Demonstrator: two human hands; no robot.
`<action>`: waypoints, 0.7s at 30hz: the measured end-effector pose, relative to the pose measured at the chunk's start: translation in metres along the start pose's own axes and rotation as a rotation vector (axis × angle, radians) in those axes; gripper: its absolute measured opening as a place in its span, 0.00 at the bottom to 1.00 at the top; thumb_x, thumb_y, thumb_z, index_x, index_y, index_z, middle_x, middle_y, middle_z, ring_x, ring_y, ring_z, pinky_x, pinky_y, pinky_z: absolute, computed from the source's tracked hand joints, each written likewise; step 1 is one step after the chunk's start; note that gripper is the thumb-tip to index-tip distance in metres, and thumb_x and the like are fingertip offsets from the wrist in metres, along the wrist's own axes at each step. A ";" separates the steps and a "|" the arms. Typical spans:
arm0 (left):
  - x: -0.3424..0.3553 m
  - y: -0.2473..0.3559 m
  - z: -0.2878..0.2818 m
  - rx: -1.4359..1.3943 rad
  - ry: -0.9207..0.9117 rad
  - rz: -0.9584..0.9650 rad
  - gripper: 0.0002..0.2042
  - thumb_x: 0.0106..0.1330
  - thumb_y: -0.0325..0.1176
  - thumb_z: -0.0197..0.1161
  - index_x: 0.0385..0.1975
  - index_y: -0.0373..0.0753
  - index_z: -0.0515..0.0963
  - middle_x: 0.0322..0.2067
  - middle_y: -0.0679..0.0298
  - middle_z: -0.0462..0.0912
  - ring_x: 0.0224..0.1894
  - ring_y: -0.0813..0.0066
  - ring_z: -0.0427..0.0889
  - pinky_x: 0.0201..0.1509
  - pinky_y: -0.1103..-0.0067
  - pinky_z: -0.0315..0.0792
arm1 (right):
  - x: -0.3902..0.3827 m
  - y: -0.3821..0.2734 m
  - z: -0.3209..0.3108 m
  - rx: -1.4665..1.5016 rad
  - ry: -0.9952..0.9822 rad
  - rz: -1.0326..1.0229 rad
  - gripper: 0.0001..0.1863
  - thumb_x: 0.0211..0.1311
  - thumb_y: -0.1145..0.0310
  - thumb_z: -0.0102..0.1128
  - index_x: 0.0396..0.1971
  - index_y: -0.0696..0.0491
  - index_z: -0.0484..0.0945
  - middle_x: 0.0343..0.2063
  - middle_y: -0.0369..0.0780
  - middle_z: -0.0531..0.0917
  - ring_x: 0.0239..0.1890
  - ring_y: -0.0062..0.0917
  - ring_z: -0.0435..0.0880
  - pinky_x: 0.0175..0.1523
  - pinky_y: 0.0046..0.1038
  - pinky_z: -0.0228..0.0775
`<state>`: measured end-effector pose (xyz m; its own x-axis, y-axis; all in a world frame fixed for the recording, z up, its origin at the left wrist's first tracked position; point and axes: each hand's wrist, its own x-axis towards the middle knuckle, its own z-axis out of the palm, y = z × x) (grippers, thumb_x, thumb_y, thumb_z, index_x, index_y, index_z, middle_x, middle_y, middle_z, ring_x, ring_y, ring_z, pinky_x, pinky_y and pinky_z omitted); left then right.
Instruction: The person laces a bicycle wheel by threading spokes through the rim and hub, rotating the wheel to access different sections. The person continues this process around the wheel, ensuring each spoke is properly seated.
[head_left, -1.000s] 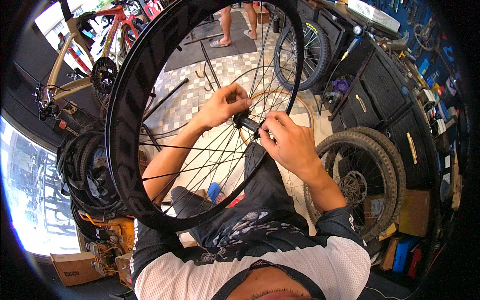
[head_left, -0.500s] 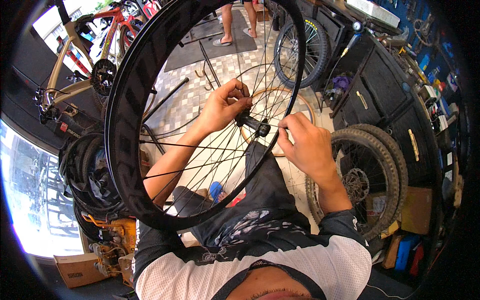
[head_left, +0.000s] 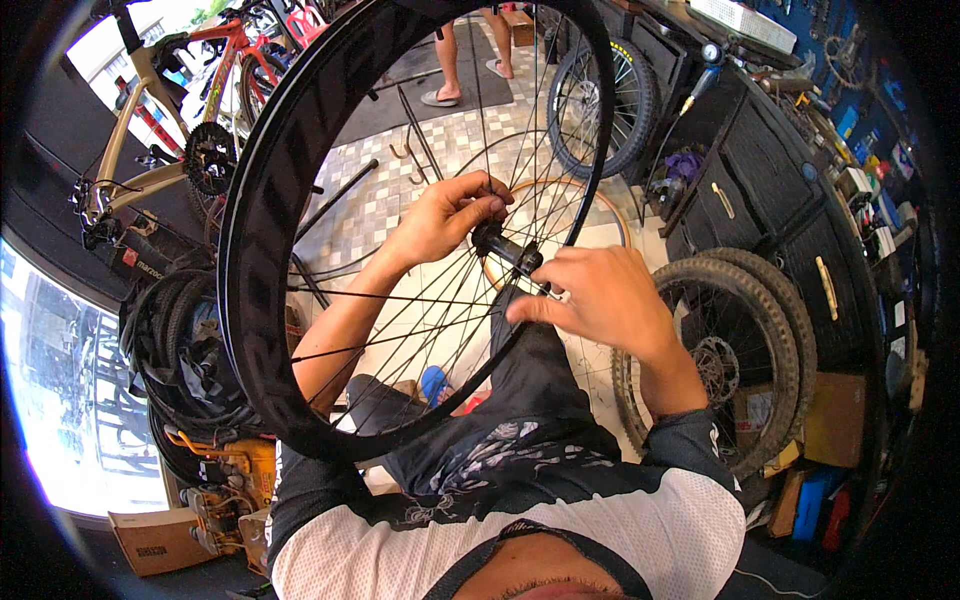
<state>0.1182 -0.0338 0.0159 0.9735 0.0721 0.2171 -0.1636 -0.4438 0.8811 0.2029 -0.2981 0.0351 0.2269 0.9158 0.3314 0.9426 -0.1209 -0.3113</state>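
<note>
A black deep-rimmed bicycle wheel (head_left: 262, 250) stands tilted in front of me, its lower rim over my lap. Thin dark spokes run from the rim to the black hub (head_left: 507, 247) inside it. Just beyond the hub, my left hand (head_left: 450, 215) has thumb and fingers closed in a pinch on a spoke, the forearm passing behind the rim. My right hand (head_left: 605, 300) is at the hub's near end, fingers curled and thumb stretched leftward. A small shiny bit shows between thumb and fingers; what it is stays unclear.
Two knobby-tyred wheels (head_left: 740, 300) lean at the right beside black drawers (head_left: 745, 190). Another wheel (head_left: 625, 110) stands farther back. Bicycle frames (head_left: 150, 185) and bundled black tyres (head_left: 180, 340) are at the left. Another person's legs (head_left: 447, 65) show at the far end.
My right hand has moved down and turned, its thumb now pointing left below the hub's near end. The wheel has shifted slightly to the right. My left hand stays pinched near the hub.
</note>
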 end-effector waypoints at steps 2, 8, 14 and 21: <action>0.001 0.003 0.003 -0.004 -0.020 -0.007 0.09 0.80 0.31 0.59 0.51 0.33 0.81 0.39 0.66 0.87 0.43 0.82 0.83 0.51 0.79 0.79 | 0.017 0.007 0.003 -0.026 -0.060 0.030 0.25 0.66 0.41 0.67 0.31 0.51 0.89 0.23 0.42 0.86 0.28 0.42 0.87 0.35 0.43 0.76; 0.002 0.003 0.005 0.025 -0.023 0.019 0.08 0.80 0.30 0.60 0.49 0.32 0.80 0.40 0.65 0.86 0.43 0.81 0.83 0.49 0.78 0.78 | 0.041 0.007 0.021 -0.020 -0.043 0.063 0.23 0.65 0.46 0.68 0.25 0.53 0.85 0.20 0.45 0.84 0.27 0.46 0.87 0.35 0.48 0.74; 0.002 -0.010 -0.001 0.016 0.010 0.027 0.08 0.79 0.28 0.61 0.51 0.33 0.79 0.37 0.64 0.86 0.41 0.82 0.83 0.47 0.79 0.78 | 0.015 0.023 -0.005 0.093 -0.147 0.027 0.18 0.65 0.52 0.69 0.29 0.52 0.86 0.20 0.46 0.84 0.27 0.45 0.86 0.35 0.45 0.74; 0.004 -0.025 -0.005 0.013 0.130 0.008 0.14 0.77 0.31 0.65 0.56 0.35 0.73 0.35 0.63 0.88 0.39 0.80 0.85 0.43 0.78 0.78 | -0.036 0.022 -0.052 -0.025 -0.195 0.055 0.10 0.64 0.63 0.68 0.43 0.49 0.87 0.25 0.45 0.88 0.29 0.44 0.88 0.35 0.44 0.77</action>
<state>0.1254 -0.0179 -0.0034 0.9430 0.1834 0.2778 -0.1686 -0.4566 0.8736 0.2278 -0.3534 0.0626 0.2284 0.9642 0.1349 0.9366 -0.1798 -0.3007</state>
